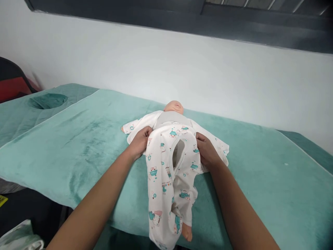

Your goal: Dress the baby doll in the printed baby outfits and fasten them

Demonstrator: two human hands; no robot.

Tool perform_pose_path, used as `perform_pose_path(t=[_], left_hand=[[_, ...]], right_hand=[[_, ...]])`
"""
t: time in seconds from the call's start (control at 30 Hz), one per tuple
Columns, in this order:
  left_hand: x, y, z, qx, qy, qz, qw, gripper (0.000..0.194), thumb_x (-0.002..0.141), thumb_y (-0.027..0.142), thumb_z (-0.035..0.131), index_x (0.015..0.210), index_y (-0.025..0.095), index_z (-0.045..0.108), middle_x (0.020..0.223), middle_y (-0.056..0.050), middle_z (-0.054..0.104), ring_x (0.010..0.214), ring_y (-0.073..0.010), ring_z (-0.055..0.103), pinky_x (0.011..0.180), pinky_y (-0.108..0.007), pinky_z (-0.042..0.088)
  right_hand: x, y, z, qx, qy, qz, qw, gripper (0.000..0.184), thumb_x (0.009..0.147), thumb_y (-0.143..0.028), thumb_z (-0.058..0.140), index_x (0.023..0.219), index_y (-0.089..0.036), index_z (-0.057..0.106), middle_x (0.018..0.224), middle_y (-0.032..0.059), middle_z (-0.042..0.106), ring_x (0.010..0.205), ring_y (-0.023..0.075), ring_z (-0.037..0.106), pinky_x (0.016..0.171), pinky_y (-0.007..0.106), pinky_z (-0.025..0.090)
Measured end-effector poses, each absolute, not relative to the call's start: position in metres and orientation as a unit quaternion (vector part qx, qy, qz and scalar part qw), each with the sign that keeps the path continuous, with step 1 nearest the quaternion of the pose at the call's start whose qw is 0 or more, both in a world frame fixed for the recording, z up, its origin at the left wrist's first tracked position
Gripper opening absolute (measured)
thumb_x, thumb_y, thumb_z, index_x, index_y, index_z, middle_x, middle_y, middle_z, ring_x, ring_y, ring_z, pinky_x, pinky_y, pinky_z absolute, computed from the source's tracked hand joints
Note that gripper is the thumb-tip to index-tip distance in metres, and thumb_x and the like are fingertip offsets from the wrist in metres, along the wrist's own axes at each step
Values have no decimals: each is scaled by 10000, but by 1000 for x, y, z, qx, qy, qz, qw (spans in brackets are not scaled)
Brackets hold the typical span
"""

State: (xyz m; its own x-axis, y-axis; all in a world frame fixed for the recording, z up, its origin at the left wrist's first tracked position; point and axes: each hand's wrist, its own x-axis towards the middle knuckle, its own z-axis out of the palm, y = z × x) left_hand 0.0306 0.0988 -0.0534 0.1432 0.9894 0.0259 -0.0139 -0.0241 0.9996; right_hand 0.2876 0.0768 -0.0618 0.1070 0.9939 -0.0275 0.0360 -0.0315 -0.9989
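Got the pants (159, 166) by the waist, both sides

My left hand (142, 141) and right hand (206, 149) each have fingers pinched shut on the fabric. The pants are on the doll (173, 107), which lies face up, one foot (187, 232) poking out. Tiny lettering in the print, too small to read. Green cover (85, 139) underneath, white wall (166, 69) behind, dark frame (130, 14) up top.
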Motion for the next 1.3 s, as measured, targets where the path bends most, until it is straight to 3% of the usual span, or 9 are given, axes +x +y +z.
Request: perform_pose_path(t=[0.07,0.13,0.27,0.43,0.57,0.77,1.07,1.2,1.3], left_hand=[[31,99,-52,541,456,471,528,150,654,162,581,667,198,437,645,55,443,604,-101,376,546,-228,302],[31,98,-50,546,470,462,517,132,658,161,583,680,197,458,661,49,473,627,-112,403,558,-233,323],[29,96,-45,556,497,438,502,123,676,179,608,778,190,539,797,18,591,747,-152,503,628,-261,408],[24,92,-42,583,465,397,535,261,730,251,659,977,170,637,998,-56,675,964,-243,585,761,-335,499],[19,91,-44,583,413,384,585,404,756,362,710,1117,186,671,1124,-94,695,1082,-292,592,855,-379,511],[20,93,-51,538,403,365,644,374,747,366,746,1078,196,714,1031,-74,731,876,-230,638,753,-347,527],[33,92,-54,483,406,426,649,163,719,240,722,854,150,721,766,-23,697,657,-142,552,624,-274,468],[34,92,-51,481,404,433,646,140,711,226,717,827,147,716,734,-19,683,631,-134,523,606,-269,449],[33,91,-51,476,393,441,652,132,721,238,711,820,150,710,716,-11,671,615,-129,514,611,-270,458]], right_hand=[[286,81,-65,-533,-445,463,550,374,665,-244,670,595,-237,302,480,-90,307,436,80,238,432,241,197],[286,84,-67,-526,-439,468,558,358,655,-226,677,599,-237,323,487,-91,334,442,80,248,439,239,221],[290,78,-60,-497,-504,502,498,160,646,-191,702,735,-228,574,662,-49,594,568,124,479,544,270,397],[299,64,-47,-443,-549,575,415,325,681,-206,736,1005,-225,715,952,27,722,833,216,631,723,334,494],[302,64,-50,-430,-536,590,424,377,659,-206,783,1033,-203,743,955,45,739,872,245,658,779,367,521],[292,69,-60,-420,-513,579,475,314,680,-164,744,987,-226,758,880,19,740,828,222,660,715,336,527],[276,71,-60,-434,-499,526,535,230,695,-160,690,913,-225,727,907,0,715,822,192,621,773,341,495],[276,72,-59,-447,-522,472,552,64,700,-155,659,692,-206,621,733,-39,611,689,134,509,654,275,429],[277,72,-56,-477,-529,424,559,190,733,-178,623,598,-199,490,625,-58,473,603,106,384,562,247,332]])
